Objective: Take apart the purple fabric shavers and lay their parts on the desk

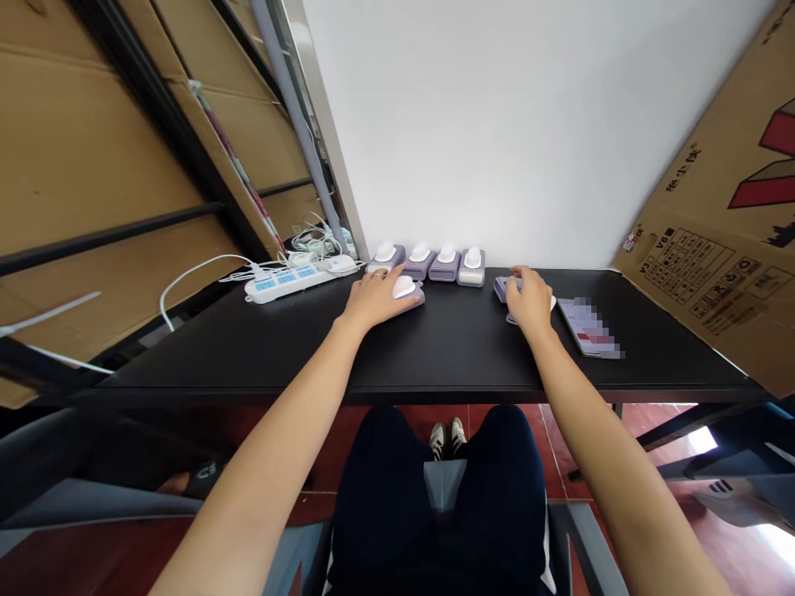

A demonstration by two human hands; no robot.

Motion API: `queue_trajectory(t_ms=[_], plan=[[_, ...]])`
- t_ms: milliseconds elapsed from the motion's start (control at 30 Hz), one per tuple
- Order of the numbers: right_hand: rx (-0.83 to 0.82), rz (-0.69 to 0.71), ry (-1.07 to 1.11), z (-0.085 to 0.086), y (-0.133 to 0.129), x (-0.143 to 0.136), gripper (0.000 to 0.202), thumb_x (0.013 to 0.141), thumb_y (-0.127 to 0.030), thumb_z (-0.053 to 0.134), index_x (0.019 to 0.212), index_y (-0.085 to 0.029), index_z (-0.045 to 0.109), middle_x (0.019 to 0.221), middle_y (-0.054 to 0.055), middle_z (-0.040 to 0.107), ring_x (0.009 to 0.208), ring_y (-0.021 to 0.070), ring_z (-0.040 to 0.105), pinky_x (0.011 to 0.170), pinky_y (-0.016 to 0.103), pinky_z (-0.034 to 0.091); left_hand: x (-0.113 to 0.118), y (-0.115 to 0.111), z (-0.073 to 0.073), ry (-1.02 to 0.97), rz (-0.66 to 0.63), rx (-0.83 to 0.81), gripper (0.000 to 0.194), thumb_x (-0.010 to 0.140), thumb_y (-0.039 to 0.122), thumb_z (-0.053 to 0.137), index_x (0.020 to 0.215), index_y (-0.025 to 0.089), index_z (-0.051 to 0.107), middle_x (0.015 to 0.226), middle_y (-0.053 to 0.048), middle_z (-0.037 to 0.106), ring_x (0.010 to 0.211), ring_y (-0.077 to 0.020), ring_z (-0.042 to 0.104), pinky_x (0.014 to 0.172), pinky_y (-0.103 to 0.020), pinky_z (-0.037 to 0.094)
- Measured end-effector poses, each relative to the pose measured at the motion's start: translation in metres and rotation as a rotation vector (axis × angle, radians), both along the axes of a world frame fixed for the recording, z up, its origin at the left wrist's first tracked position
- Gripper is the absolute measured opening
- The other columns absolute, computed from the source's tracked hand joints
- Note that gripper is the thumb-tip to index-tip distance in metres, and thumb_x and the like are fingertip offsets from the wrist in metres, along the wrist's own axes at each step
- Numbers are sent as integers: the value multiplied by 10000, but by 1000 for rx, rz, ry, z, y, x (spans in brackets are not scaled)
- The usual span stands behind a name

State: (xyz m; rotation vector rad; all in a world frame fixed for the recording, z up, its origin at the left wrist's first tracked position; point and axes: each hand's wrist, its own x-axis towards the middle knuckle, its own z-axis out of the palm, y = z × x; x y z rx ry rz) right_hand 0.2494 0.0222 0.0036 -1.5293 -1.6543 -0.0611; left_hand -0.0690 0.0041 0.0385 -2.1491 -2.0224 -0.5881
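My left hand [373,300] curls around a small purple device with a white rounded knob [404,286] on top, resting low on the black table. The thumb lies along its near side. My right hand [531,302] is over another purple device [502,287] at the right. Its fingers bend down around it, and a bit of white shows beyond the fingers; the palm hides most of it. Along the wall stand several similar purple devices [445,263] with white knobs, in a row just behind my left hand.
A white power strip [291,280] with cables lies at the table's back left. To the right of my right hand is a phone [587,329]. A large cardboard box [714,223] leans at the right, and the white wall [484,124] rises behind the black table [447,356].
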Motion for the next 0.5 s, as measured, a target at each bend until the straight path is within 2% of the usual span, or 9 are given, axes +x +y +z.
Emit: queue_trajectory(t_ms=[67, 133, 233, 333, 400, 500], plan=[[52, 77, -48, 2, -4, -15, 361, 1048, -218, 482, 1346, -164, 678, 1326, 134, 686, 1263, 322, 608, 1135, 464, 404, -2, 1, -5, -84, -20, -23, 952, 904, 660, 694, 1712, 280, 363, 1566, -182, 581, 1395, -434, 582, 1155, -538, 454], [80, 198, -88, 3, -6, -31, 337, 1054, -233, 521, 1341, -171, 687, 1329, 125, 688, 1256, 318, 616, 1139, 463, 406, 5, 2, -11, -146, -97, -31, 951, 896, 618, 729, 1711, 296, 359, 1536, -165, 607, 1383, -417, 597, 1143, -508, 473], [83, 435, -105, 0, -3, -50, 328, 1054, -279, 593, 1354, -187, 686, 1394, 106, 665, 1314, 309, 594, 1157, 446, 417, 22, 3, -18, -235, -319, -36, 968, 871, 604, 764, 1706, 321, 363, 1522, -134, 598, 1411, -369, 573, 1189, -475, 444], [42, 681, -100, -3, 1, -57, 458, 1047, -366, 669, 1474, -203, 633, 1492, 81, 612, 1390, 301, 554, 1201, 436, 406, 33, 6, -27, -402, -554, -53, 921, 908, 556, 711, 1712, 301, 339, 1535, -127, 556, 1383, -296, 586, 1214, -430, 426], [-30, 759, -66, -3, 1, -57, 539, 1046, -405, 687, 1539, -207, 595, 1480, 80, 621, 1371, 301, 576, 1178, 432, 437, 35, 9, -34, -544, -634, -118, 904, 914, 514, 683, 1708, 270, 325, 1528, -133, 548, 1374, -272, 585, 1216, -419, 425], [-119, 779, -37, 1, -1, -52, 599, 1063, -414, 672, 1622, -248, 534, 1381, 63, 680, 1273, 293, 639, 1107, 421, 491, 37, 13, -44, -723, -642, -230, 902, 889, 503, 693, 1683, 252, 346, 1469, -125, 574, 1379, -265, 575, 1222, -428, 419]])
